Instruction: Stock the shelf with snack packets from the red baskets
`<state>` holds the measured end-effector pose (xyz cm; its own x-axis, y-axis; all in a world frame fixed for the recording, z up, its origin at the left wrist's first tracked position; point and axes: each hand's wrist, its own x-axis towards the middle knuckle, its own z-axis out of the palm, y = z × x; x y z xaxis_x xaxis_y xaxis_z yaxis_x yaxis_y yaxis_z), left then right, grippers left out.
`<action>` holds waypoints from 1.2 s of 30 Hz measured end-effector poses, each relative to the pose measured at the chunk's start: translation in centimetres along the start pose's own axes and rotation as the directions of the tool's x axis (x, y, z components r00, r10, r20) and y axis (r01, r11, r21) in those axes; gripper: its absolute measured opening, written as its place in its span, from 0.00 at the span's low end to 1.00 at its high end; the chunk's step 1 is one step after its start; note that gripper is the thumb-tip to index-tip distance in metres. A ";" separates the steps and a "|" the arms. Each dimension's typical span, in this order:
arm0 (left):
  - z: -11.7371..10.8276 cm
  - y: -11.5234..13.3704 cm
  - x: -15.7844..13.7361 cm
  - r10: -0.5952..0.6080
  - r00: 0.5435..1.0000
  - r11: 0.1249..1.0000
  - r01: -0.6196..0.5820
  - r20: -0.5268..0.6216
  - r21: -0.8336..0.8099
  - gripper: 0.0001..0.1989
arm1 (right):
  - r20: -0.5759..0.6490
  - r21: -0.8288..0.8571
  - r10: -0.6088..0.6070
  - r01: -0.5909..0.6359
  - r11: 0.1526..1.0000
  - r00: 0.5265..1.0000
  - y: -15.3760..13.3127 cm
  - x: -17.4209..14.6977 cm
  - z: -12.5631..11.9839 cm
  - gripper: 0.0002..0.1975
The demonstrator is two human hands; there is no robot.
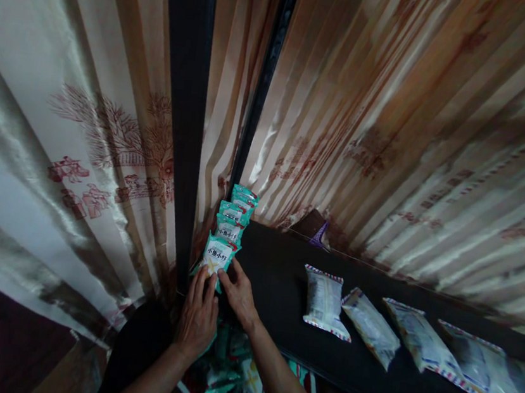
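Head view: left hand (pixel 198 322) and right hand (pixel 241 294) both touch the front green packet (pixel 218 253), fingers on its lower face; can't tell if either grips. Packet is nearest in a row of green packets (pixel 228 227), left end of black shelf (pixel 277 268). White packets (pixel 326 299) lie to the right.

through my feed i make out teal-green packets (pixel 218 252) with white panels and dark lettering, a black shelf (pixel 277 271), pale bags (pixel 325 298) edged in red, white and blue stripes, and cream curtains (pixel 102 138) printed with reddish-brown trees and figures.
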<state>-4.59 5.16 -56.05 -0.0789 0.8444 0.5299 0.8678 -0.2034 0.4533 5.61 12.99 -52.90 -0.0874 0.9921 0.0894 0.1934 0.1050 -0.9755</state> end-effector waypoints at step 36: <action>-0.9 4.7 -7.2 0.040 0.848 0.999 -0.022 0.528 -0.041 0.15 | -0.301 -0.339 0.077 -0.182 0.923 0.951 6.6 -20.3 -10.0 0.18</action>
<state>-0.38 -2.34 -57.09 0.2270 0.9698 0.0896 0.8488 -0.2421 0.4701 18.45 -5.77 -59.12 0.2259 0.9716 0.0705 0.5255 -0.0606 -0.8487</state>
